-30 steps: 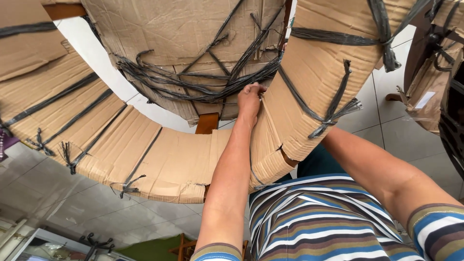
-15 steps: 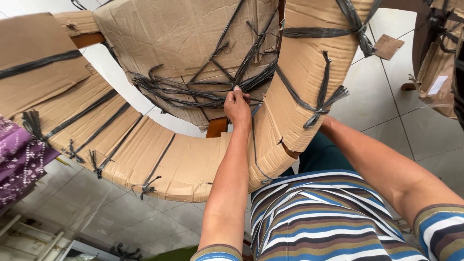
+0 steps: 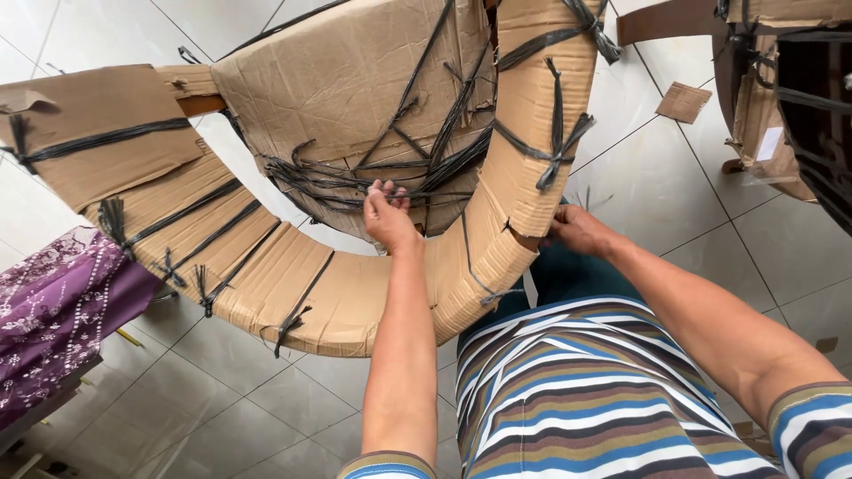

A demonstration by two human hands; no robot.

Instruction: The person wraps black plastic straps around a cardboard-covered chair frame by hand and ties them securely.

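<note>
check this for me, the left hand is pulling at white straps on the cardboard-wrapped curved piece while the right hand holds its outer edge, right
Not quite: the straps are black, not white. The head view shows the left hand with its fingers in the tangle of black straps on the cardboard-wrapped curved piece, while the right hand holds its outer edge.

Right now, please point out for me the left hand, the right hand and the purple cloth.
left hand (image 3: 389,215), head view, on the back of the hand, at the black straps.
right hand (image 3: 579,231), head view, on its knuckles, beside the cardboard edge.
purple cloth (image 3: 53,306), head view, on its patterned middle.
</note>
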